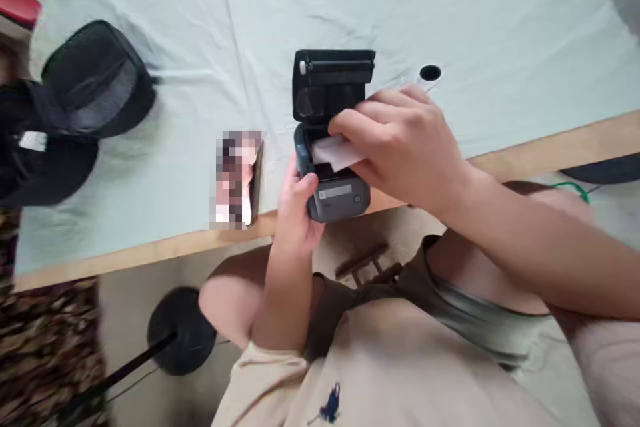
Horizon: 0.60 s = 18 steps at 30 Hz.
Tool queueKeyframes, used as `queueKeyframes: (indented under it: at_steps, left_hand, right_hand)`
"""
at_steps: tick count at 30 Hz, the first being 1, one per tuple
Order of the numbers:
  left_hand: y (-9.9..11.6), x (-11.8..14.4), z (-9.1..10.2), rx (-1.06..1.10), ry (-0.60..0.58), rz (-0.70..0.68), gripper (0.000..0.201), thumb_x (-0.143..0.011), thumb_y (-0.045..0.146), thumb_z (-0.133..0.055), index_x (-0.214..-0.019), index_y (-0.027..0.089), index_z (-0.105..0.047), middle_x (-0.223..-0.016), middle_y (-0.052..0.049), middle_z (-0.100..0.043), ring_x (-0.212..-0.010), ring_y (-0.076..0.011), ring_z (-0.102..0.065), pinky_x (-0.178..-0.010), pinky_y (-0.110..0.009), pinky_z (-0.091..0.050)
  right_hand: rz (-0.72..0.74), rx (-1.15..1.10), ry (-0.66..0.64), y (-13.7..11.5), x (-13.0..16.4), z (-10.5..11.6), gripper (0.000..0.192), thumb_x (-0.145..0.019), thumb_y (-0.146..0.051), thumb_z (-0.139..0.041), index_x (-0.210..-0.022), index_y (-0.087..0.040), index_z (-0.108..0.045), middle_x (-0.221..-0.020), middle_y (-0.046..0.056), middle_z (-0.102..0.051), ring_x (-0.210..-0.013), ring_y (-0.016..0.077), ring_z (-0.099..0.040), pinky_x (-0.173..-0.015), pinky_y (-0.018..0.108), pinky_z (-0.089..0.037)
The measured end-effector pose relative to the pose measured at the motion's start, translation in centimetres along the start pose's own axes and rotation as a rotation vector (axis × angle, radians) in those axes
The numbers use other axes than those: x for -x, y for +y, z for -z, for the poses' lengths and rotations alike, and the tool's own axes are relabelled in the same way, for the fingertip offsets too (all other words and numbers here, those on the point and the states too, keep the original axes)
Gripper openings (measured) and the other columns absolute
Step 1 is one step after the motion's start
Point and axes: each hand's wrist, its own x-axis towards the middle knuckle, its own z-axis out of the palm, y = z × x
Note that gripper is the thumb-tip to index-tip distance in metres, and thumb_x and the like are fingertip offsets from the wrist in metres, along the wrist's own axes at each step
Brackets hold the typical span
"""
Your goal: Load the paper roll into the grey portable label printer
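Note:
At the table's front edge, my left hand [300,203] grips a small dark grey portable printer [343,200] by its left side, thumb on the front. The printer's hinged lid [333,83] stands open, tipped back, showing a roller bar along its far end. My right hand [400,140] reaches over the open compartment from the right, fingers closed on a strip of white paper [335,152]. Part of that paper lies inside the compartment; the rest is hidden by my fingers. Just beyond my right hand stands a white paper roll [430,76] with a dark core.
A pale green cloth covers the table [200,27], whose wooden edge shows in front. A phone-like object [256,180] with a blurred-out surface lies left of the printer. An open black case [100,80] sits at far left. Below are a round black base [180,330] and a patterned rug [50,353].

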Motion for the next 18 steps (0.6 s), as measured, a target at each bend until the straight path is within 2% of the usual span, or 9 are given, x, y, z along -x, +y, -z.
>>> queueKeyframes:
  at_steps: [3,7,11,14,18]
  left_hand:
    - [-0.2,0.0,0.2,0.070,0.071,0.040,0.028,-0.082,0.037,-0.078,-0.104,0.020,-0.071,-0.081,0.003,-0.070,-0.080,-0.0110,-0.069,-0.073,-0.018,-0.054]
    - [0.2,-0.1,0.2,0.106,0.110,0.083,0.037,-0.073,0.047,-0.085,-0.087,0.019,-0.067,-0.081,0.000,-0.072,-0.070,-0.0115,-0.066,-0.064,-0.021,-0.054]
    - [0.6,0.0,0.2,0.059,0.129,0.097,0.034,-0.066,0.032,-0.090,-0.087,0.021,-0.065,-0.076,0.003,-0.070,-0.072,-0.0130,-0.068,-0.066,-0.022,-0.055]
    - [0.5,0.1,0.3,0.035,0.149,0.085,0.043,-0.065,0.023,-0.088,-0.102,0.024,-0.067,-0.078,0.005,-0.071,-0.073,-0.0116,-0.070,-0.065,-0.020,-0.055]
    - [0.3,0.1,0.6,-0.004,0.174,0.078,0.056,-0.061,0.022,-0.089,-0.113,0.023,-0.068,-0.084,0.002,-0.074,-0.074,-0.0146,-0.072,-0.061,-0.020,-0.056]
  right_hand:
    - [0.096,-0.084,0.013,-0.3,0.5,0.4,0.017,-0.100,-0.023,-0.046,-0.092,-0.021,-0.061,-0.083,0.000,-0.072,-0.081,0.0168,-0.064,-0.079,0.035,-0.032]
    - [0.230,-0.160,0.045,-0.8,1.1,0.0,0.019,-0.101,-0.024,-0.048,-0.090,-0.021,-0.064,-0.087,-0.003,-0.075,-0.079,0.0139,-0.064,-0.080,0.034,-0.038]
    - [0.281,-0.283,0.074,-0.9,1.3,-0.6,0.026,-0.103,-0.035,-0.051,-0.089,-0.019,-0.067,-0.089,-0.002,-0.075,-0.086,0.0151,-0.069,-0.084,0.034,-0.043]
    - [0.238,-0.430,0.134,-0.5,1.0,-0.4,0.028,-0.101,-0.039,-0.054,-0.087,-0.019,-0.067,-0.089,-0.001,-0.075,-0.088,0.0160,-0.070,-0.083,0.034,-0.047]
    - [0.055,-0.596,0.255,0.5,0.1,0.3,0.011,-0.097,-0.025,-0.056,-0.089,-0.019,-0.062,-0.087,0.001,-0.072,-0.086,0.0131,-0.067,-0.080,0.030,-0.051]
